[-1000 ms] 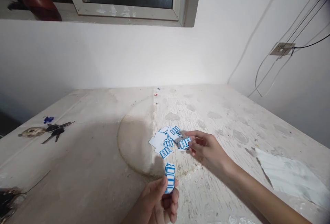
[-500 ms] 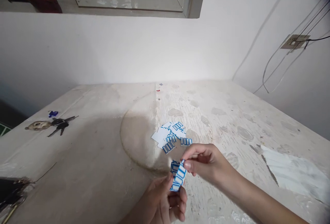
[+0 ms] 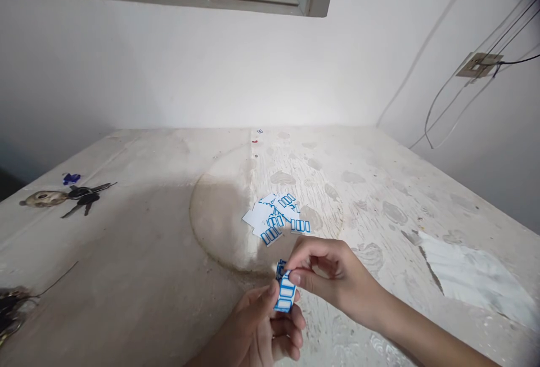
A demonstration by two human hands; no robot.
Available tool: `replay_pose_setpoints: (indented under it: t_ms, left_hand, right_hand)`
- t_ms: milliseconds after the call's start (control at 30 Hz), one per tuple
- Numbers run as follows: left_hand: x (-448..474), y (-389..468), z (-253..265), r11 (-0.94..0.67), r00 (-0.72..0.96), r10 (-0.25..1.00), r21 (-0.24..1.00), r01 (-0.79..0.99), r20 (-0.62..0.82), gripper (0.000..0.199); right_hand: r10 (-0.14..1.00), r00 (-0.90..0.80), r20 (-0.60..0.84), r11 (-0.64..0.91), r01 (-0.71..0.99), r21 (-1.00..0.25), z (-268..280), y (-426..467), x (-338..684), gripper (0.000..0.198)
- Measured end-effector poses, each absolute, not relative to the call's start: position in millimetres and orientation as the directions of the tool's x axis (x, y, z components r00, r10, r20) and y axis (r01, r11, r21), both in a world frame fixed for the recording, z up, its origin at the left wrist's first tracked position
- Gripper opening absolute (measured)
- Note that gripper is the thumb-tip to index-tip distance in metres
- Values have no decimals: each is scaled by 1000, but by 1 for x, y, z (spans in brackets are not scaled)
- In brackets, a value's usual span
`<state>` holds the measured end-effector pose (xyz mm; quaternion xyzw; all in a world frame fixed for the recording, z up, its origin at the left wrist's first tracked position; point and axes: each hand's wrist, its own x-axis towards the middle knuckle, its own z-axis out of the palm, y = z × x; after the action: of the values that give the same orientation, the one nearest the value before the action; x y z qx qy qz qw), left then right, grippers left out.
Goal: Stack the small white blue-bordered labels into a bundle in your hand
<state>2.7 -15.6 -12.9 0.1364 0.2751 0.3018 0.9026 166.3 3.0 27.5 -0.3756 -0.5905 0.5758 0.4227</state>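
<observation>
Small white paper pieces with blue printed outlines (image 3: pixel 286 294) are between my two hands, low in the middle of the view. My left hand (image 3: pixel 270 322) is closed on them, its thumb pressed along their left edge. At their upper end, my right hand (image 3: pixel 316 268) pinches the top piece between thumb and forefinger. Just beyond the hands, a loose pile of similar paper pieces (image 3: pixel 270 215) lies on the table; some are plain white, others bear blue outlines. How many pieces the left hand holds is hidden.
The worn, stained table (image 3: pixel 147 254) meets a white wall. Keys (image 3: pixel 86 195) with a fob and a blue scrap (image 3: pixel 71 178) lie at left. A dark object (image 3: pixel 12 310) is at the near left edge. A white sheet (image 3: pixel 476 277) lies at right. Wires hang from a wall socket (image 3: pixel 480 65).
The top piece has turned more upright in my hands, and my right hand has shifted slightly left along with it. The whole view has moved a little; the pile looks the same.
</observation>
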Motion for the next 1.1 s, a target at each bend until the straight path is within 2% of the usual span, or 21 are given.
replay_pose_setpoints:
  t_ms: [300,667,733,867,967,1100]
  left_hand:
    - [1,-16,-12,785,661,615,415,-460,-430,37]
    - [2,-16,-15,781,677,617,416,-465,-401,35]
    - [2,-16,-16,777,677,621,424,-466,-394,35]
    - [1,-16,-15,781,672,617,430,-454,-410,34]
    - [0,-15,-11,795,680,596,434,-424,-427,40]
    - [1,-15,-1,767,669,599,556,-322,-439,50]
  right_hand:
    - [925,-375,64,67,-5,-998,24,1,167,5]
    - [926,-353,130,191,142,-971,30,0,167,10]
    - [922,-368,122,171,103,-980,30,-1,167,16]
    - [901,-432,39,-4,-97,-995,24,0,166,29]
    - [885,-464,30,-64,-186,-980,19,1,167,35]
    - [877,-480,11,-94,-193,-977,17,0,166,38]
